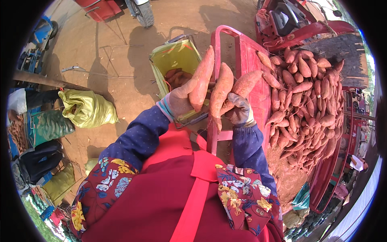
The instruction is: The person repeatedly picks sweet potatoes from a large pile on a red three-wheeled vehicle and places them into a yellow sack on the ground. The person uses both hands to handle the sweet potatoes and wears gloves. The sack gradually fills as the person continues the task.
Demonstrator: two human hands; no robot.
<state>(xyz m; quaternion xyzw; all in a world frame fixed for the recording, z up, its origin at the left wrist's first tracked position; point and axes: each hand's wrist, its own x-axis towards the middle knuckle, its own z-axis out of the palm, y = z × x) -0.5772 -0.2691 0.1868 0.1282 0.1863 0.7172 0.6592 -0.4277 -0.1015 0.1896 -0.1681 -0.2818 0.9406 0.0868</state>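
My left hand (181,101), in a worn glove, holds a large sweet potato (203,79) upright. My right hand (239,109), also gloved, is closed around a sweet potato (246,83) at its lower end. Between the two hands is a curved sweet potato (222,89); which hand bears it I cannot tell. Behind my left hand stands an open yellow-green woven sack (157,65) on a metal frame, with some sweet potatoes (177,78) inside. To the right, a big heap of sweet potatoes (305,103) lies on the red cart bed.
The cart's red metal side panel (256,60) stands beside my right hand. A filled yellow-green sack (90,109) and a bare metal stand (121,77) are on the dirt ground at left. A red vehicle (302,30) is at upper right. A person (357,163) is at far right.
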